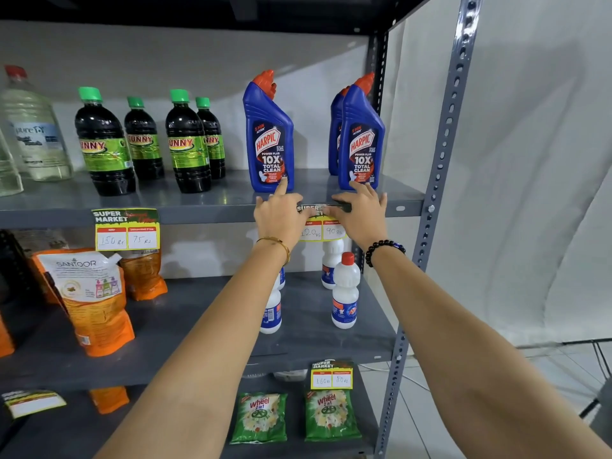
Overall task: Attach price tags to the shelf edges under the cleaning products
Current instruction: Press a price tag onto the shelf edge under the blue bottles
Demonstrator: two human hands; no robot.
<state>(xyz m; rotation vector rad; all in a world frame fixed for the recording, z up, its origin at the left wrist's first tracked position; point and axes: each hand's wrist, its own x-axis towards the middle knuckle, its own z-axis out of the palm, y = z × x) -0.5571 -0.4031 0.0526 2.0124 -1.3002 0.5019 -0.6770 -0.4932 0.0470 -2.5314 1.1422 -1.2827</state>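
A yellow price tag (323,230) reading 120 and 90 hangs on the grey shelf edge (205,215) under the blue Harpic bottles (270,137). My left hand (280,217) presses the tag's left side against the edge, index finger raised to the bottle's base. My right hand (359,212) presses the tag's top right part, fingers flat over the shelf lip. Both hands cover most of the tag's dark header. A second tag (126,229) with 150 and 75 is fixed under the dark Sunny bottles (104,144). A third tag (331,376) sits on the lower shelf edge.
White bottles (345,293) stand on the middle shelf under my wrists. Orange Santoor pouches (89,296) lie at left, green Wheel packets (329,414) on the bottom shelf. A perforated grey upright (440,167) bounds the shelf at right. A loose tag (33,402) lies at bottom left.
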